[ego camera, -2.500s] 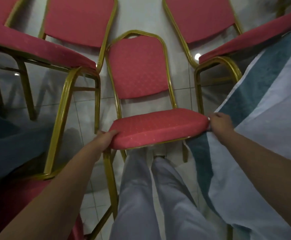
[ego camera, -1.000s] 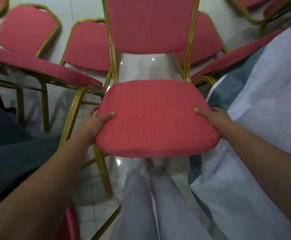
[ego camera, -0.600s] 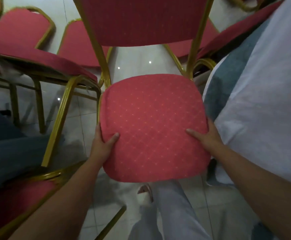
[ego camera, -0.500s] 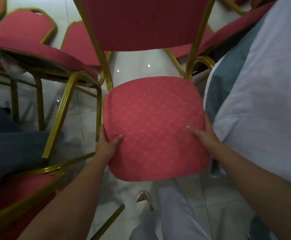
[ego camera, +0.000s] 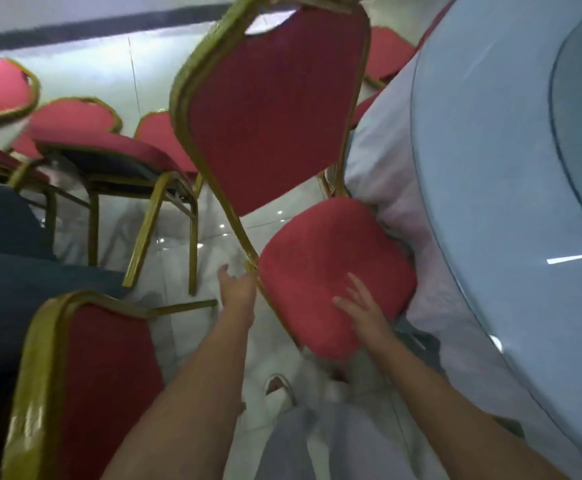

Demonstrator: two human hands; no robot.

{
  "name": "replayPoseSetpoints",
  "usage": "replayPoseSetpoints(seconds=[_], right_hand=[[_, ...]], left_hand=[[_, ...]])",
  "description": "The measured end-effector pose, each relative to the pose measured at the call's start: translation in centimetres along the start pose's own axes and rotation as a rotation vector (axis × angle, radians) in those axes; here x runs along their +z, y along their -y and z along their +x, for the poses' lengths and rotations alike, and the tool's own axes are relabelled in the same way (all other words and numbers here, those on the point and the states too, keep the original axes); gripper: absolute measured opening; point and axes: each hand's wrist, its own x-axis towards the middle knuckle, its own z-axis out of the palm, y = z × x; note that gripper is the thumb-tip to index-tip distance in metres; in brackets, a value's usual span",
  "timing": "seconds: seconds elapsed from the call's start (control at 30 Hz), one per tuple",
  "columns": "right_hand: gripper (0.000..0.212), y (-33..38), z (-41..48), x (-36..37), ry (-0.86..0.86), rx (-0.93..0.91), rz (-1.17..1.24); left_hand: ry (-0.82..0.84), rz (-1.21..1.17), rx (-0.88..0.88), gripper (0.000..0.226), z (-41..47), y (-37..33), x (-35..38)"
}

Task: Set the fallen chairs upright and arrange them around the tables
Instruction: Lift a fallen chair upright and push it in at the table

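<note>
One round table (ego camera: 497, 174) with a pale tablecloth (ego camera: 386, 168) filled the right side, showing far more of its top than half a second earlier. One red chair (ego camera: 331, 271) with a gold frame stood just left of it, the seat's far edge touching the hanging cloth and the backrest leaning left in view. Half a second before, the seat had faced the person squarely; it had since turned toward the table. At least five other chairs (ego camera: 102, 143) of the same kind lay or stood behind and to the left on the tiled floor (ego camera: 185, 244). The right hand (ego camera: 362, 313), earlier clasping the seat's side, lay flat on the cushion with fingers spread and relaxed. The left hand (ego camera: 236, 287) had shifted to the frame at the seat's rear corner; blur hid whether it grasped it. One shoe (ego camera: 277, 386) showed below.
</note>
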Motion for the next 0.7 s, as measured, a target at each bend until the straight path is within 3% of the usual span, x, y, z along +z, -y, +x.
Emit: replayPoseSetpoints(seconds=[0.07, 0.13, 0.23, 0.37, 0.47, 0.57, 0.7], right_hand=[[0.057, 0.9, -2.5, -0.3, -0.034, -0.005, -0.017], [0.052, 1.5, -4.5, -1.2, -0.07, -0.017, -0.095], [0.027, 3.3, -6.8, -3.5, -0.101, -0.045, -0.221], [0.018, 6.7, -11.6, -7.0, -0.128, -0.089, -0.302], [0.018, 9.5, -15.0, -9.1, -0.135, -0.136, -0.373], [0.015, 11.8, -16.7, -9.7, -0.161, -0.194, -0.438], [0.013, 13.4, -18.0, -8.3, -0.202, -0.22, -0.352]], left_hand=[[-0.128, -0.158, 0.142, 0.094, -2.6, -6.0, -1.4], [-0.087, -0.233, 0.382, 0.107, -4.7, -12.6, -2.8], [-0.026, -0.027, 0.635, 0.109, -7.1, -22.5, -4.8], [0.045, 0.344, 0.568, 0.084, -8.0, -30.2, -6.2], [0.153, 0.546, 0.504, 0.041, -7.3, -30.1, -6.2], [0.131, 0.536, 0.542, 0.044, -5.4, -28.7, -5.0], [0.056, 0.584, 0.598, 0.052, -4.6, -27.5, -3.9]])
